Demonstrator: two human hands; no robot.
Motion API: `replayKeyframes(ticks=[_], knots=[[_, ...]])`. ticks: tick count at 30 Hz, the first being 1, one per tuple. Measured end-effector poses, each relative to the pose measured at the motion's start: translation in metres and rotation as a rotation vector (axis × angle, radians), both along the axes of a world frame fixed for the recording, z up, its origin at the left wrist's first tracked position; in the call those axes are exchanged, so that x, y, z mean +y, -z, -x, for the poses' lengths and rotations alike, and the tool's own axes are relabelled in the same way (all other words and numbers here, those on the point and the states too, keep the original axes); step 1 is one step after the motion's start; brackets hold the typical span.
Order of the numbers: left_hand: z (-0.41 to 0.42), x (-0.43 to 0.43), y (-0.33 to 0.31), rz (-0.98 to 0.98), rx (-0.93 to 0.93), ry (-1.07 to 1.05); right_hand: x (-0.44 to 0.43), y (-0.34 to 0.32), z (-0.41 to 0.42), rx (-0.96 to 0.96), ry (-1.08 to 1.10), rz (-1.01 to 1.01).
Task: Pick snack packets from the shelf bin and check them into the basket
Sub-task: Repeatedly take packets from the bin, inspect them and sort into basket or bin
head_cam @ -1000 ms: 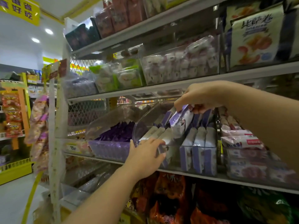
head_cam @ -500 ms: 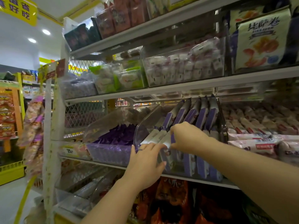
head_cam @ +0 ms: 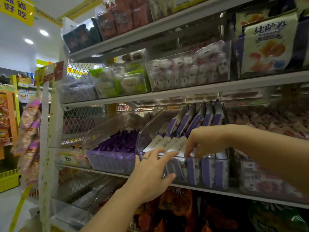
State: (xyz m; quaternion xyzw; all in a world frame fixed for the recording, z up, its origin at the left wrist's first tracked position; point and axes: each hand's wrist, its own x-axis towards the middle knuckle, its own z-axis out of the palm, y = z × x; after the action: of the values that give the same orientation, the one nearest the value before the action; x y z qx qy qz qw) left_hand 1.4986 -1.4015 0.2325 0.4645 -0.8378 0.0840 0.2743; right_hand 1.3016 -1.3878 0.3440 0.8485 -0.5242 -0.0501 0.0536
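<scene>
Head view of the snack aisle, as I saw it from the remote station. The left hand (head_cam: 150, 174) rested on the front of the clear shelf bin (head_cam: 211, 159), its fingers nearly straight along the top rim and its thumb flat on the front wall; a dark ring (head_cam: 144, 158) sat on one finger. The right hand (head_cam: 205, 139) reached in from the right with fingers curled downward, the fingertips (head_cam: 189, 152) among the white tops of the front row of snack packets (head_cam: 207, 169); I could not tell whether they had closed on a packet. The purple-and-white packets stood upright in rows inside the bin, a second row leaning against its back. The bin's clear lid (head_cam: 150, 129) stood tilted up at its left side. Just left of it, a neighbouring bin (head_cam: 113, 162) held dark purple packets, and to the right a third bin (head_cam: 260, 178) held pink-and-white packs. All three sat on the grey metal shelf (head_cam: 217, 188), with orange bags (head_cam: 175, 206) stacked below it.
</scene>
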Motion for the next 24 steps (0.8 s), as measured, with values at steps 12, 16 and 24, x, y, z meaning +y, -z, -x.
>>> replayKeyframes(ticks=[12,16,24], knots=[[0.002,0.005,-0.005,-0.082,-0.021,-0.016,-0.012,-0.009,0.005,-0.154,-0.027,0.184],[-0.002,0.005,-0.011,-0.121,-0.060,-0.017,0.005,-0.039,0.008,-0.307,-0.054,0.226],[-0.016,0.025,-0.021,-0.100,0.391,0.119,0.058,-0.054,-0.031,-0.775,-0.267,0.476]])
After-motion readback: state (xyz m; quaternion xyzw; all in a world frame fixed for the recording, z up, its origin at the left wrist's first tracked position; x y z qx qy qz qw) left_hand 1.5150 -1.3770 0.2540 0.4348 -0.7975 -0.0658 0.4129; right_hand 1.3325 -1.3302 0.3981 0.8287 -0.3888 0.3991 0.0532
